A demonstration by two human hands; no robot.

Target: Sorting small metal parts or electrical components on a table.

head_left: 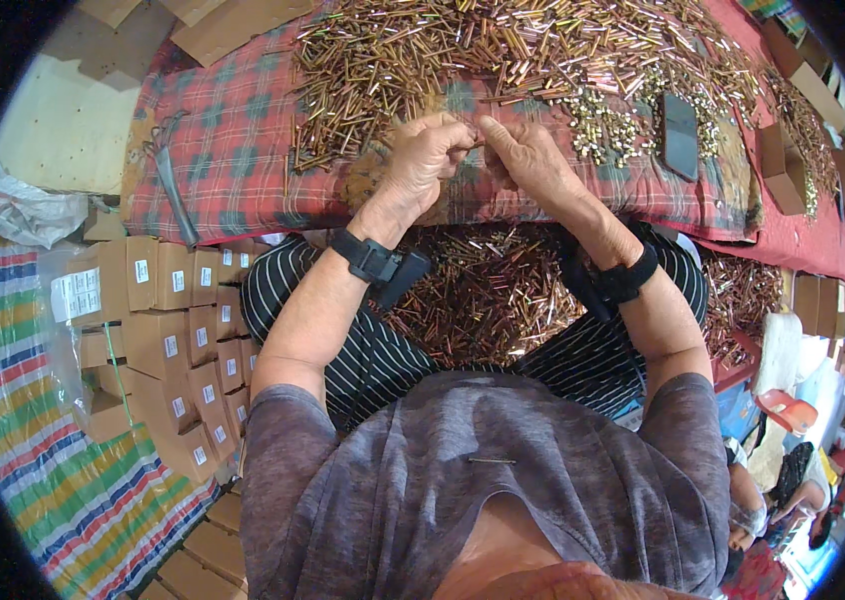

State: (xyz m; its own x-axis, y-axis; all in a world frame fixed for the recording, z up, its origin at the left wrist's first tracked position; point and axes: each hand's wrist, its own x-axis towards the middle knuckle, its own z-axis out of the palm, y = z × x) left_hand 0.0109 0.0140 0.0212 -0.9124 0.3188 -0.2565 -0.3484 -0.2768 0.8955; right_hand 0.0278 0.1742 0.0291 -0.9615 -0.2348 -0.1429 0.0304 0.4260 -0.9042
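Note:
Over the near edge of the red plaid cloth, my two hands meet almost fingertip to fingertip. My left hand [430, 150] is closed in a pinch on a thin brass-coloured metal bolt [478, 144], only a short length of which shows. My right hand [531, 160] is closed at the bolt's other end, thumb against the bent forefinger; what lies inside the fingers is hidden. Just beyond the hands spreads a heap of similar slender bolts [373, 85]. Small pale-gold nuts [603, 128] lie scattered to the right of my right hand.
A dark phone [680, 138] lies by the nuts. A metal tool with a long grey handle [175, 190] rests at the cloth's left. More bolts [483, 290] fill the space between my knees. Stacked cardboard boxes [168, 335] stand at left; open boxes [783, 168] sit at right.

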